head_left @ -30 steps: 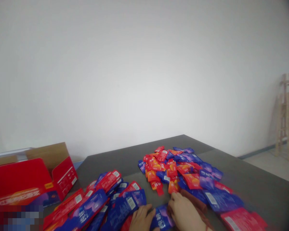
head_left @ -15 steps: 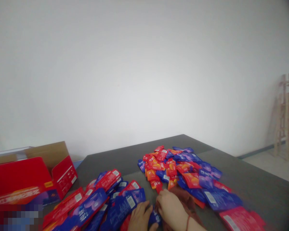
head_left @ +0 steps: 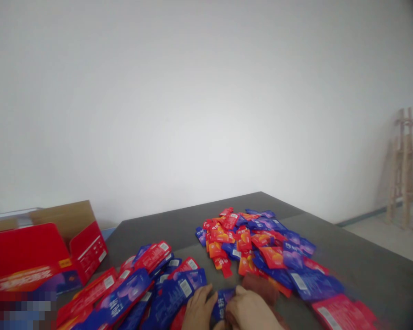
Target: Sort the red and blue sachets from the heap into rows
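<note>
At the bottom centre, my left hand (head_left: 198, 309) has its fingers bent and close together at the left edge of a blue packet (head_left: 222, 302) with white lettering. My right hand (head_left: 249, 309) is closed over the packet's right side. A brown cloth (head_left: 261, 286) is bunched under and behind my right hand, and part of it shows between the fingers. Their undersides and the lower part of the packet are hidden. Left of my left hand, a larger blue packet (head_left: 174, 295) lies on a pile of red and blue packets. A red packet (head_left: 226, 269) lies just beyond my right hand.
A loose heap of small red-orange and blue packets (head_left: 223, 233) spreads across the dark table (head_left: 151, 229). Larger packets (head_left: 340, 311) lie at the right. An opened red carton (head_left: 20, 256) stands at the left. Wooden racks (head_left: 408, 169) lean by the pale wall (head_left: 206, 101).
My right hand has drawn back towards me, away from the red packet. More of the blue packet and of the brown cloth shows. My left hand has barely moved.
</note>
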Demonstrator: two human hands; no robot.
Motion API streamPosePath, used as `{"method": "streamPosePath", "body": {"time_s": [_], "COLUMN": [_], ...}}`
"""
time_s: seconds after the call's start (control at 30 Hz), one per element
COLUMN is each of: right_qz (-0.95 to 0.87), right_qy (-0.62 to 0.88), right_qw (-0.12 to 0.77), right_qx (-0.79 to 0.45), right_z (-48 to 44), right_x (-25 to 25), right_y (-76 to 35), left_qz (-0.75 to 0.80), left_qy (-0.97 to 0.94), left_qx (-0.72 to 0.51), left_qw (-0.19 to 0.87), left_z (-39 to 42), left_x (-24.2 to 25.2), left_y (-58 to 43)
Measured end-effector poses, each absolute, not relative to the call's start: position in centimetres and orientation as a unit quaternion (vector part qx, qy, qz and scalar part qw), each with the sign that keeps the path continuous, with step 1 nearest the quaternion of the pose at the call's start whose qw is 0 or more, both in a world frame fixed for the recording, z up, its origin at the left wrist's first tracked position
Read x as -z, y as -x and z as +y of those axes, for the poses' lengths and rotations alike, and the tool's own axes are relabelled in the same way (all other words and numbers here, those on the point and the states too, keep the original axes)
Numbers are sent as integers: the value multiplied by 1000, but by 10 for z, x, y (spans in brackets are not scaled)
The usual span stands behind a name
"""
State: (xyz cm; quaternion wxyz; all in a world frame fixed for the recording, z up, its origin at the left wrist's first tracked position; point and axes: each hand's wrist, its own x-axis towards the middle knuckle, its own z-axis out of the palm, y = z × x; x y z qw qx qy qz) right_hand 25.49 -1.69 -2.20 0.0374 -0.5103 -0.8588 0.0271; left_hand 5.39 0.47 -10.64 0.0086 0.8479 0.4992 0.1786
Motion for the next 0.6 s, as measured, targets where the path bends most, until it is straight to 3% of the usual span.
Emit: {"method": "streamPosePath", "body": {"time_s": [0.17,0.37,0.6], "right_qz": [-818,-841,-828], "right_qy": [571,537,548], "right_qw": [68,67,111], "right_qx": [-3,-21,-38], "right_z": [-4,-12,-23], "right_x": [10,9,10], "right_y": [-255,-223,-266], "left_qz": [483,477,458], "left_qy": [-857,-867,-875], "left_qx": [-177,-144,-148], "left_qw": [11,29,-55], "left_z": [9,13,8], "left_x": [113,107,107], "left_y": [-45,-42,-43]}}
